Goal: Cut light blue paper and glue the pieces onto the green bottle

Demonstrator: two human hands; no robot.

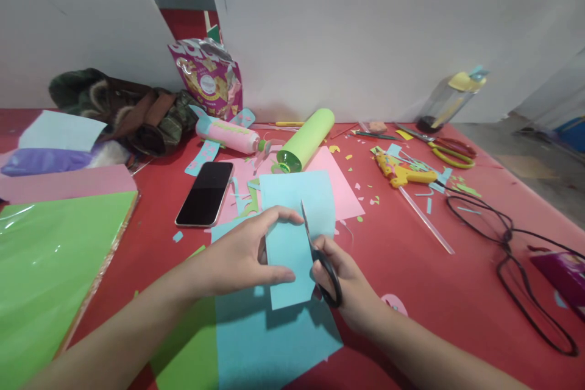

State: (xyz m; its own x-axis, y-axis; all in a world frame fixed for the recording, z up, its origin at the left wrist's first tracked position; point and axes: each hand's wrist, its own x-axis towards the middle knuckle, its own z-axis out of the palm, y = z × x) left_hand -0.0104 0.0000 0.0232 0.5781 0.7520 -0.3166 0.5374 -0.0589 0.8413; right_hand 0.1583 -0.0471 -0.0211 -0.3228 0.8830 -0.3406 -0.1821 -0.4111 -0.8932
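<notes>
My left hand (249,250) pinches the left side of a light blue paper piece (292,195), thumb in front and fingers curling round its edge. In my right hand (342,274) are black-handled scissors (336,283), their blade lying upward along the paper near its right side. Whether the blades have cut into it there I cannot tell. Below the held piece lies a larger blue sheet (269,347) over a green sheet (187,347). Beyond it, a green paper-wrapped bottle (311,137) rests on a pink sheet (340,183).
A phone (205,194) and a pink-wrapped bottle (228,134) lie behind my left hand. To the right are a yellow glue gun (404,172) with a black cord (512,262), large scissors (450,151) and paper scraps. A green paper pack (59,256) lies at left; a snack bag (210,79) stands behind.
</notes>
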